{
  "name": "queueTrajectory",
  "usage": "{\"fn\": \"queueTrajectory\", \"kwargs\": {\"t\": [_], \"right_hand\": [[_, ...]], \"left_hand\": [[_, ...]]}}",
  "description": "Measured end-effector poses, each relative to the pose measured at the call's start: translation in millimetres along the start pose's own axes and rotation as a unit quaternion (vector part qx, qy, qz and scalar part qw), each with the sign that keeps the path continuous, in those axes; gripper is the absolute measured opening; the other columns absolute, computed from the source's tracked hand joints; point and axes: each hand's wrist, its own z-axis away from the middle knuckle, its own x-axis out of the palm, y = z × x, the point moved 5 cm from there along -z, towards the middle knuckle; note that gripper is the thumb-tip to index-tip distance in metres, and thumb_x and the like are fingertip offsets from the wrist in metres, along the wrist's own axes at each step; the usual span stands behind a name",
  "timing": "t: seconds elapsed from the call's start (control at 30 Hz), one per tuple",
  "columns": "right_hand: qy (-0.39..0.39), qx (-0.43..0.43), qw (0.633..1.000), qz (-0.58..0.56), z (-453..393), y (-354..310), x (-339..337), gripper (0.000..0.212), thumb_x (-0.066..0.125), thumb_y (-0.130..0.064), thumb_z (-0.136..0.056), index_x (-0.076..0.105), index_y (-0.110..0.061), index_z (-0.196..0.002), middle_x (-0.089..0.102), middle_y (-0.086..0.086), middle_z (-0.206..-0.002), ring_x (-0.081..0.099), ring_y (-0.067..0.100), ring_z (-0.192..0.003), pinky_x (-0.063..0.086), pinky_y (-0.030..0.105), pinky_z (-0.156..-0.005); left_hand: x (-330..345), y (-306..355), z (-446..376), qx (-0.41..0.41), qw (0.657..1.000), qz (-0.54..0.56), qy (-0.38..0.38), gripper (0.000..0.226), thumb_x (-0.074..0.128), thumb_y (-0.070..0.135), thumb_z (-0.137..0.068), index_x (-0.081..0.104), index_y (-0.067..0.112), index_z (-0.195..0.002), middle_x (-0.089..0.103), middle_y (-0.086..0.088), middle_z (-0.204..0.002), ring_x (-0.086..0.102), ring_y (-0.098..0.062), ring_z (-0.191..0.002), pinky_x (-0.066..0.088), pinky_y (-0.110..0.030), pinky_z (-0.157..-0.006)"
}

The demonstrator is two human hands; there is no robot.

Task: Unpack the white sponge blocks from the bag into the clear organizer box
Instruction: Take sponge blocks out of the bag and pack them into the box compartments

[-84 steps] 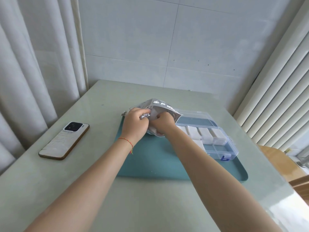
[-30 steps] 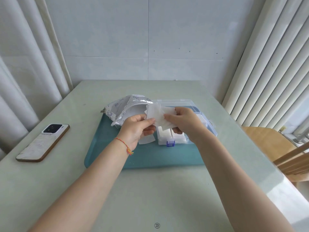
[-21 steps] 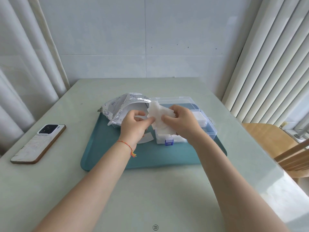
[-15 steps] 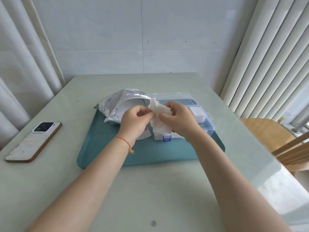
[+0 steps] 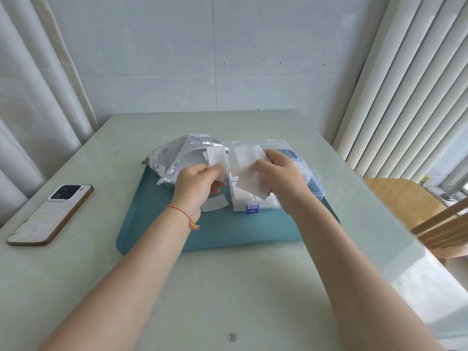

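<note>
Left hand [image 5: 200, 184]: pinching one white piece [image 5: 216, 159] between thumb and fingers, held up just in front of the bag mouth.
Right hand [image 5: 277, 177]: gripping the other white pieces [image 5: 247, 168], bunched and a bit bent, right above the near end of the box.
Bag [image 5: 177, 155]: silver, crinkled, lying open on the far left of the tray, touching the left hand's piece from behind.
Box [image 5: 291, 153]: clear, lid off or open, sitting on the tray with its blue clasp [image 5: 252, 208] facing near; white blocks already in the near slots.
Loose piece [image 5: 215, 205]: flat on the tray, just left of the box, below the left hand.
Tray [image 5: 228, 231]: teal, under bag and box.
Phone [image 5: 50, 215]: on the table, well off to the left, out of the way.
Step now: likely pulling the stuck pieces apart, one for each hand.
How to do it well: hold soft, not squash; keep both hands over the box so a dropped piece lands inside; lay each piece flat in a free slot, one at a time.
Watch out: thin pieces may flop or stick together; pick up the loose one too.
</note>
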Motion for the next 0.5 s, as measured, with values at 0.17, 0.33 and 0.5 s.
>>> {"fn": "queueTrajectory", "kwargs": {"t": [0.17,0.33,0.5], "right_hand": [[-0.057,-0.009,0.998,-0.027,4,-1,9,0.027,0.063,-0.020,-0.073,0.063,-0.005,-0.095,0.056,0.004,-0.071,0.046,0.021,-0.057,0.037,0.029,-0.047],[-0.056,-0.011,0.997,0.043,7,1,11,0.014,0.066,-0.015,-0.087,0.062,-0.005,-0.097,0.063,0.005,-0.072,0.047,0.018,-0.043,0.040,0.028,-0.047],[-0.065,-0.030,0.994,0.082,9,-1,13,0.015,0.067,-0.017,-0.090,0.061,-0.006,-0.099,0.067,0.004,-0.072,0.051,0.014,-0.040,0.040,0.024,-0.043]], "left_hand": [[9,0,7,-0.016,0.997,0.060,-0.051,0.013,0.061,-0.002,-0.089,0.069,0.007,-0.088,0.067,-0.009,-0.080,0.063,-0.018,-0.071,0.057,-0.024,-0.063],[13,4,14,-0.050,0.991,0.102,-0.076,0.027,0.045,0.002,-0.093,0.069,0.009,-0.084,0.069,-0.005,-0.070,0.063,-0.018,-0.065,0.057,-0.028,-0.061],[11,1,11,-0.055,0.993,0.072,-0.080,0.022,0.056,0.027,-0.096,0.068,0.010,-0.089,0.069,-0.012,-0.084,0.066,-0.023,-0.074,0.056,-0.033,-0.070]]}}
